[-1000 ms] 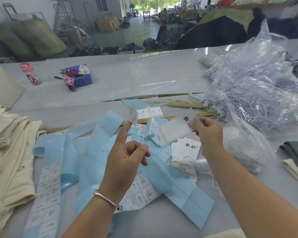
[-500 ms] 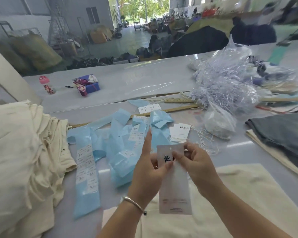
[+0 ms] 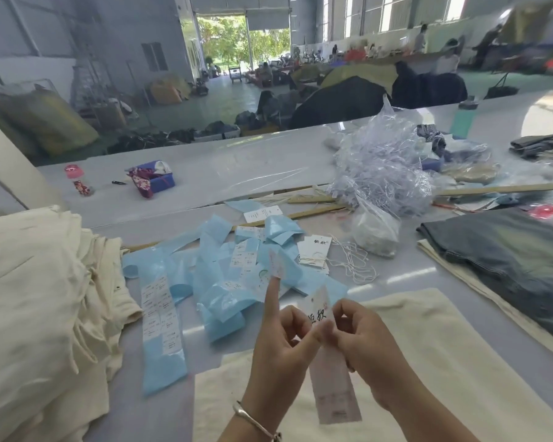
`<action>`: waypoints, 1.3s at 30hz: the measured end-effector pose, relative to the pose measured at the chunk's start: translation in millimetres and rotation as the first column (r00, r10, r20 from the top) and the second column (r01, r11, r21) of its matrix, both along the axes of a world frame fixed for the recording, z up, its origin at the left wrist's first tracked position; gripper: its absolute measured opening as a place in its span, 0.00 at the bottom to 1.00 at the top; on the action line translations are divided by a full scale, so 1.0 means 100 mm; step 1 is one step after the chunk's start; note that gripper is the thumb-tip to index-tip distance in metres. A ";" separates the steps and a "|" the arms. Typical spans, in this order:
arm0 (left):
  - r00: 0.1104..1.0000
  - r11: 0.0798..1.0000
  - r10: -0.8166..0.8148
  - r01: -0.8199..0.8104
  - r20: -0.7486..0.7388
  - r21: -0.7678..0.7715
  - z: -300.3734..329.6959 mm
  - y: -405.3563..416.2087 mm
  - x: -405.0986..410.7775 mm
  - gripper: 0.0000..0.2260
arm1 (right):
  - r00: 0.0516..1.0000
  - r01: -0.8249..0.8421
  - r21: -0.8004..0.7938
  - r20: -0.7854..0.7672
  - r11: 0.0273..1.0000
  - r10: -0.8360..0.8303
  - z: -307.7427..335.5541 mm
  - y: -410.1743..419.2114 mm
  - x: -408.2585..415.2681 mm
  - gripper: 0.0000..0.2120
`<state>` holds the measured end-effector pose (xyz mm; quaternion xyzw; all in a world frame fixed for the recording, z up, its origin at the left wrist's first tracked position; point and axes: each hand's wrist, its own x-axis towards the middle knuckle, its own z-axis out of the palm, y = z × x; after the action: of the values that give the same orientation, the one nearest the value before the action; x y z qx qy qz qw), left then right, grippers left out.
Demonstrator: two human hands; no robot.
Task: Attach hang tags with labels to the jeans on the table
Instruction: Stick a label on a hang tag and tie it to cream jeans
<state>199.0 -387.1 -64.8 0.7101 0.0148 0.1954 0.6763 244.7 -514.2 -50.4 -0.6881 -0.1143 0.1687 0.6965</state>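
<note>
- Both hands work over the cream jeans (image 3: 412, 362) lying nearest: left hand (image 3: 281, 342) and right hand (image 3: 361, 342) each pinch the hang tag (image 3: 331, 387) near its top
- A small label (image 3: 276, 266) clings to the raised left forefinger; best pressed flat and square onto the tag
- Spare tags (image 3: 315, 252) lie further back among blue backing strips (image 3: 217, 275)

Middle of the hang tag (image 3: 334, 390) hidden behind the thumbs of the left hand (image 3: 281, 349) and right hand (image 3: 361, 342); black characters near its top only partly readable, small print at its lower end too faint to make out. Print on the small label (image 3: 275, 264) stuck to the raised left fingertip blurred. Text on the label sheets (image 3: 159, 311) too small to read. Cream jeans (image 3: 428, 362) cut off at the bottom edge; dark jeans (image 3: 508, 260) cut off at the right edge.
</note>
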 end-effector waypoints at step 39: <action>0.994 0.924 0.111 -0.101 0.005 -0.368 0.13 -0.76 0.38 0.44 | 0.875 -0.482 0.298 0.111 0.824 0.471 0.10 -0.74 0.59 0.14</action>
<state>236.8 -463.2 -51.5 0.5667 0.0806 0.2344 0.7858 303.8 -588.1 -40.9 -0.5198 -0.3192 0.3053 0.7312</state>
